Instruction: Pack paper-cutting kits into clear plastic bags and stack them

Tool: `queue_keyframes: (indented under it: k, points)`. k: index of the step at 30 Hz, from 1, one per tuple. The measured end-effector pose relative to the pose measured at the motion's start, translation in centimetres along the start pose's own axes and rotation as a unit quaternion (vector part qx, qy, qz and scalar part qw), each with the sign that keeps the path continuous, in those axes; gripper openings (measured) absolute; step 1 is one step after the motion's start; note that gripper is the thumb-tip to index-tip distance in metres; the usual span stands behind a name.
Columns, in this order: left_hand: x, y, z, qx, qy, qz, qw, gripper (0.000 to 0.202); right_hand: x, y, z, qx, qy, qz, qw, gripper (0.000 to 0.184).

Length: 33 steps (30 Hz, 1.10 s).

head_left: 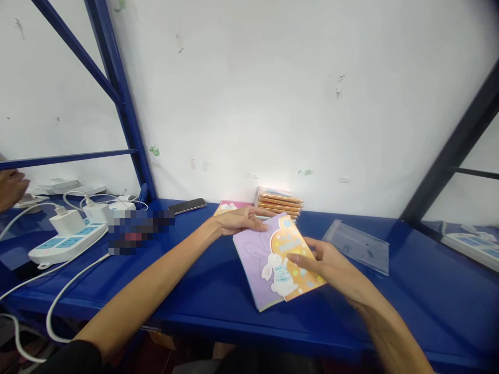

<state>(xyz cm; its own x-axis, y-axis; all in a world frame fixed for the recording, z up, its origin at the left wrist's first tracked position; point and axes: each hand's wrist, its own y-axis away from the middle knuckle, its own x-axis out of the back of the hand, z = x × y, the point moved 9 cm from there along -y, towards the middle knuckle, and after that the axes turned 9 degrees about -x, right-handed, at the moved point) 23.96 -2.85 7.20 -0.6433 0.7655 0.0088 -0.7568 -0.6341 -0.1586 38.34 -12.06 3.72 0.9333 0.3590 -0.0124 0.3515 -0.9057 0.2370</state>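
Note:
My left hand is closed on the top edge of a purple sheet with a fine line drawing on it; other paper edges show beneath. My right hand pinches an orange card, its thumb on the front. The card carries a white rabbit in a striped top, and its wavy left edge overlaps the purple sheet. Both are held tilted above the blue table. Behind my left hand lies a pink and orange card, partly covered. Near my right hand rests a clear plastic sleeve.
Against the wall is a stack of orange packs in shiny wrap. A phone lies at the back left. Further left are a power strip with white plugs and cables, and a blurred-out patch. Another person's hand shows at the far left.

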Motion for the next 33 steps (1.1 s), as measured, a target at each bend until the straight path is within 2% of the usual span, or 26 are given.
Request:
queue_keyframes:
  k: [2,5,7,10,12,15,19,22,28,30,33]
  points:
    - [-0.1,-0.2,1.7,-0.055,0.036,-0.001,0.998,0.051,1.4,0.3,-0.4,0.019,-0.023,0.034,0.999,0.060]
    - [0.9,-0.5,3.4,-0.130,0.057,0.047,0.989,0.052,4.1,0.7,-0.9,0.051,-0.044,0.102,0.992,0.059]
    - [1.0,-0.7,3.1,-0.148,0.037,0.078,0.985,0.060,5.8,1.0,-1.2,0.073,-0.056,0.141,0.986,0.059]
    - [-1.1,-1.3,0.5,-0.134,0.005,0.090,0.987,0.077,7.3,1.4,-1.2,0.086,-0.061,0.148,0.983,0.058]
    - [-3.2,-1.5,-1.3,-0.136,-0.015,0.097,0.986,0.070,7.5,1.5,-0.9,0.065,-0.035,0.125,0.989,0.055]
    - [-6.3,-1.0,-2.1,-0.195,-0.016,0.096,0.976,0.059,7.6,2.0,-0.8,0.042,0.027,0.100,0.994,0.051]
    - [-8.3,0.2,-2.8,-0.191,-0.089,0.118,0.970,0.053,7.3,2.8,-1.9,0.065,0.099,0.098,0.988,0.045]
    - [-8.4,0.7,-2.8,-0.194,-0.122,0.151,0.962,0.044,6.3,3.0,-2.2,0.064,0.094,0.096,0.989,0.045]
    - [-7.4,0.7,-3.7,-0.171,-0.075,0.212,0.959,0.045,4.8,2.4,-2.0,0.059,0.010,0.073,0.996,0.048]
    - [-7.1,0.8,-3.9,-0.166,-0.065,0.226,0.958,0.049,5.0,2.3,-1.9,0.063,-0.004,0.068,0.996,0.049]
    - [-6.9,0.8,-4.2,-0.150,-0.073,0.235,0.958,0.054,6.4,2.4,-2.3,0.100,-0.057,0.107,0.988,0.053]
